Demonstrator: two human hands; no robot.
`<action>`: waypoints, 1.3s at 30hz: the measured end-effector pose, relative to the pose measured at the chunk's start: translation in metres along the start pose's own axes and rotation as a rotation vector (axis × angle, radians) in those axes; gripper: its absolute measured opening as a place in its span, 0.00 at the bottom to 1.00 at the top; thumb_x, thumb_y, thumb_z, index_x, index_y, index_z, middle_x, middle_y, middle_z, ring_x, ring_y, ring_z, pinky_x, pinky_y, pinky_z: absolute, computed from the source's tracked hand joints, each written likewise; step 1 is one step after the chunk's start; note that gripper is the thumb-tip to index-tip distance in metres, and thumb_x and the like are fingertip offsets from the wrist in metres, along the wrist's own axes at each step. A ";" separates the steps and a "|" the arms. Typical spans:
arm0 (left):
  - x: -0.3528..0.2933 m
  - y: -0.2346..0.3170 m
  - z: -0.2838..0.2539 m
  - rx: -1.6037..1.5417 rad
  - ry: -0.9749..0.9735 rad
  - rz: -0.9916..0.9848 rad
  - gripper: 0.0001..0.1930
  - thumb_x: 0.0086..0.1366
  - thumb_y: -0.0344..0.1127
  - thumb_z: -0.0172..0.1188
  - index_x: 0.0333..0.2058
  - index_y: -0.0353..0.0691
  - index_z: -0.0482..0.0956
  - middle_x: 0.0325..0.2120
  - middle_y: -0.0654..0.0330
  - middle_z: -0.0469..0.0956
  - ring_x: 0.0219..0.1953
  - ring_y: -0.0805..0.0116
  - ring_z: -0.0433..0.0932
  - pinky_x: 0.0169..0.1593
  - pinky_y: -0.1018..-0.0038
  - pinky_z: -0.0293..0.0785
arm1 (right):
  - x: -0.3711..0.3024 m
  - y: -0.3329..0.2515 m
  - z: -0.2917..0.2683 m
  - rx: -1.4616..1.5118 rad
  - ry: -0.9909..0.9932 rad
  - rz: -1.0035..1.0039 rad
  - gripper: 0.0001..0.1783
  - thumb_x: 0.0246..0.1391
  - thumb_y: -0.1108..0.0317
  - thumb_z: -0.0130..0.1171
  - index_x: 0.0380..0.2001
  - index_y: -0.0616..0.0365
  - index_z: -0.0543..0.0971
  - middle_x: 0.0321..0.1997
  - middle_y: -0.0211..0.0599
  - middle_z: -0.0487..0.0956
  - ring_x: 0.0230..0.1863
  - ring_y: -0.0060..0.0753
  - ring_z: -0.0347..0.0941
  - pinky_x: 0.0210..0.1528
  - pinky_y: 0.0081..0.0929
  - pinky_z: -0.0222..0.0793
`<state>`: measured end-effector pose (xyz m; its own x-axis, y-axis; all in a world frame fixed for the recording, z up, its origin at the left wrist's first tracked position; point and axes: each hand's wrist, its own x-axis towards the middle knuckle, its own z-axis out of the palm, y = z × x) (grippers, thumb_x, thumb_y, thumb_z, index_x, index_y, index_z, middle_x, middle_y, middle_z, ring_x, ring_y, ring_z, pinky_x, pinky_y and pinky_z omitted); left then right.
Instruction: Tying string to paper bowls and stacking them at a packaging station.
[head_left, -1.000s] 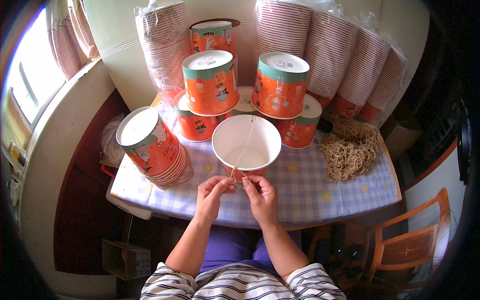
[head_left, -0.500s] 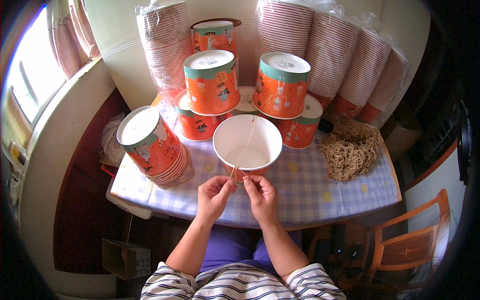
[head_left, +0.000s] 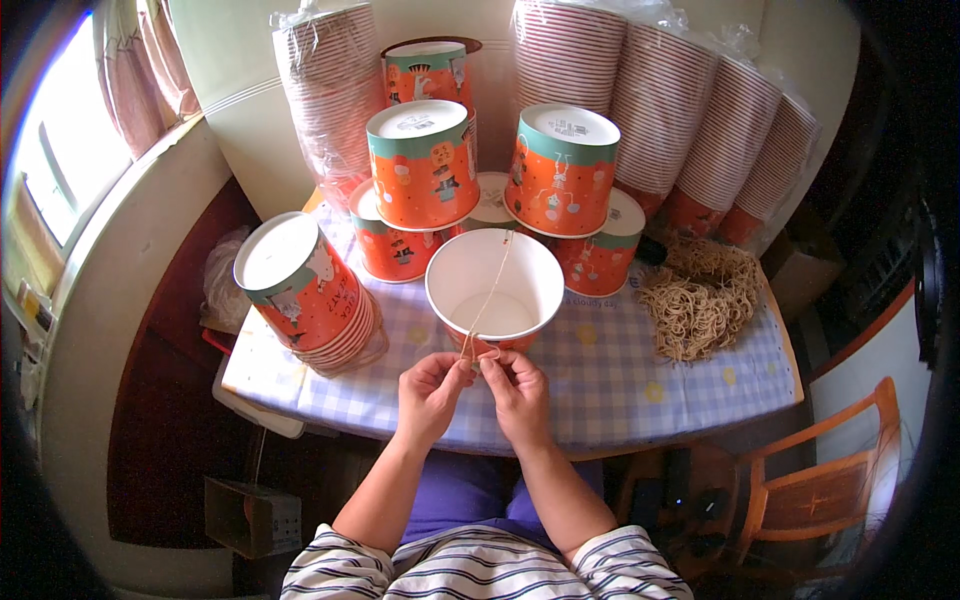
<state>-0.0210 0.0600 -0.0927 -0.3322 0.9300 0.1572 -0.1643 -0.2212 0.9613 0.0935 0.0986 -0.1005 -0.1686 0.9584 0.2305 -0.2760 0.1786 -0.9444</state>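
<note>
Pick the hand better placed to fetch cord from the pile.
Probably the right hand: the cord pile lies to its right, farther from the left hand. Both, though, pinch thin cord.

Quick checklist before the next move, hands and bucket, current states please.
1. Left bare hand pinching the thin tan string: ok
2. Right bare hand pinching the string: ok
3. Round orange paper bucket with white inside upright, mouth up: ok
4. String knotted at the fingertips: cannot tell, too fine
5. Leaning stack of nested orange-and-green paper buckets apart from left hand: ok
6. Tangled tan string pile apart from right hand: ok
</note>
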 end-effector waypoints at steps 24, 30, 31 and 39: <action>-0.007 -0.001 0.004 0.075 0.059 0.057 0.06 0.61 0.29 0.56 0.33 0.31 0.75 0.25 0.62 0.76 0.28 0.77 0.73 0.35 0.80 0.70 | -0.001 0.005 0.002 -0.004 0.054 0.052 0.08 0.55 0.67 0.57 0.31 0.61 0.77 0.27 0.26 0.76 0.29 0.15 0.67 0.34 0.15 0.64; -0.009 0.007 0.006 0.003 0.157 0.135 0.05 0.62 0.29 0.55 0.30 0.32 0.75 0.25 0.63 0.75 0.28 0.78 0.72 0.34 0.81 0.69 | -0.002 -0.001 0.002 0.270 -0.021 0.226 0.06 0.54 0.66 0.56 0.34 0.55 0.77 0.26 0.23 0.74 0.22 0.10 0.62 0.26 0.10 0.55; -0.009 0.008 0.006 0.037 0.151 0.155 0.05 0.61 0.28 0.55 0.29 0.33 0.75 0.25 0.64 0.75 0.27 0.78 0.71 0.34 0.81 0.69 | -0.003 -0.003 0.003 0.334 -0.030 0.251 0.06 0.54 0.66 0.56 0.34 0.54 0.77 0.26 0.22 0.74 0.21 0.10 0.60 0.24 0.09 0.53; -0.015 -0.003 0.002 0.281 0.126 0.289 0.02 0.59 0.25 0.56 0.28 0.33 0.74 0.24 0.65 0.73 0.28 0.79 0.70 0.35 0.83 0.66 | -0.009 -0.003 0.003 0.408 -0.203 0.360 0.08 0.53 0.66 0.57 0.36 0.55 0.77 0.29 0.19 0.75 0.23 0.08 0.60 0.26 0.10 0.55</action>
<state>-0.0139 0.0476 -0.0969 -0.4417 0.7941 0.4174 0.2066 -0.3628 0.9087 0.0934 0.0889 -0.0994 -0.4864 0.8737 -0.0100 -0.5035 -0.2897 -0.8140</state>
